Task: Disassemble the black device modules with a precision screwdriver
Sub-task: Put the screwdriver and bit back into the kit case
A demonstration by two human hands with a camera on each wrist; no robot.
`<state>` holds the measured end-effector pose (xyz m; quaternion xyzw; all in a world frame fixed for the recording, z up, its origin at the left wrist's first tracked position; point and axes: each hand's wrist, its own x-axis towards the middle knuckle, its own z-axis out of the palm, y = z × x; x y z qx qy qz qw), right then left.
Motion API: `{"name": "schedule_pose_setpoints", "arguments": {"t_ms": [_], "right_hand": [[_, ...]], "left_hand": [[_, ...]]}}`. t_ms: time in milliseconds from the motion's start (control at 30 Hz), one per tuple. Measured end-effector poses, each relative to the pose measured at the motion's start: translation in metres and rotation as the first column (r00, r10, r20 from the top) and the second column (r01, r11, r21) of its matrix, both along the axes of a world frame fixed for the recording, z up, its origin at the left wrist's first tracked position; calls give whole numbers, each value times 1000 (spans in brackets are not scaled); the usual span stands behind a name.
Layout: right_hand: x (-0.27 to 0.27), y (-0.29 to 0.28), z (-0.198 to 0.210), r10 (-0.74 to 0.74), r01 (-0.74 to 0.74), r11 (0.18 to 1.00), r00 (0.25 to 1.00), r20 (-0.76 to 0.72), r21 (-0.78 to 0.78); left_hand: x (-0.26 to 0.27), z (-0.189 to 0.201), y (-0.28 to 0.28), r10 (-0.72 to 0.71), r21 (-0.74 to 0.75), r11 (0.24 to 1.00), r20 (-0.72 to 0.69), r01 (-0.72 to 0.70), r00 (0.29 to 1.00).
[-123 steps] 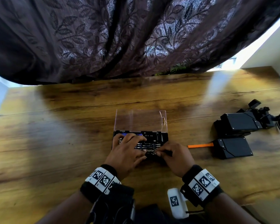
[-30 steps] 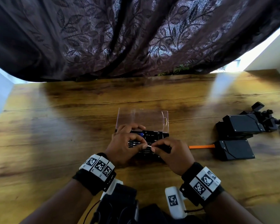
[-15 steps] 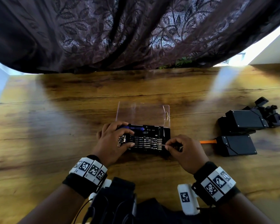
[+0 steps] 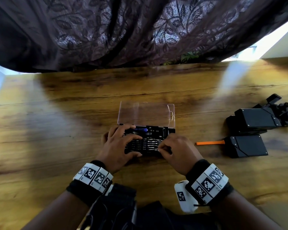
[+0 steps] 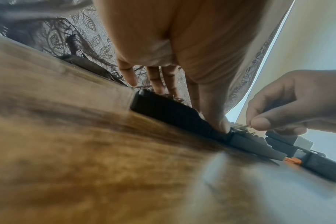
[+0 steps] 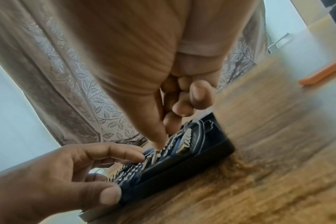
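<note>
Left hand flat, fingers spread on bit case; right hand pinches a bit. Black modules well right of it.

The table was honey-brown wood with darker grain. Behind it hung a dark purple-brown curtain patterned with pale leaves. The bit case was black under a clear lid, holding silvery bits and a blue-handled screwdriver. The device modules were matte black, an orange strip beside them. Both wristbands carried black-and-white square markers.
</note>
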<state>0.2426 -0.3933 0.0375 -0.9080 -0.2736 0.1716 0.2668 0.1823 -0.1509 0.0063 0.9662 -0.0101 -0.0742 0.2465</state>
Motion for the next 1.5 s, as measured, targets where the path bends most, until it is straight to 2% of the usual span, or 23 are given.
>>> {"name": "schedule_pose_setpoints", "arguments": {"t_ms": [267, 600, 733, 900, 1067, 1167, 1300, 1500], "right_hand": [[0, 5, 7, -7, 4, 997, 999, -35, -79], [5, 16, 12, 88, -92, 977, 996, -28, -191], [6, 15, 7, 48, -54, 985, 998, -38, -166], [3, 10, 0, -65, 60, 996, 996, -64, -68], [6, 12, -2, -21, 17, 996, 999, -49, -83], [13, 12, -3, 2, -10, 996, 996, -88, -93], [21, 10, -3, -62, 50, 996, 984, -168, -74], [26, 11, -1, -106, 92, 993, 975, -194, -77]], "left_hand": [[2, 1, 2, 0, -5, 1000, -21, 0, 1000], [3, 3, 1, 8, -8, 1000, -39, -9, 999], [4, 4, 1, 11, -12, 1000, -41, -11, 999], [5, 4, 1, 19, -19, 1000, -35, -20, 999], [6, 3, 1, 24, -15, 1000, -36, -25, 999], [6, 3, 0, 15, 4, 1000, -45, -15, 999], [6, 3, 0, 11, 11, 1000, -43, -11, 999], [6, 2, 1, 9, 9, 1000, -34, -9, 999]]}}
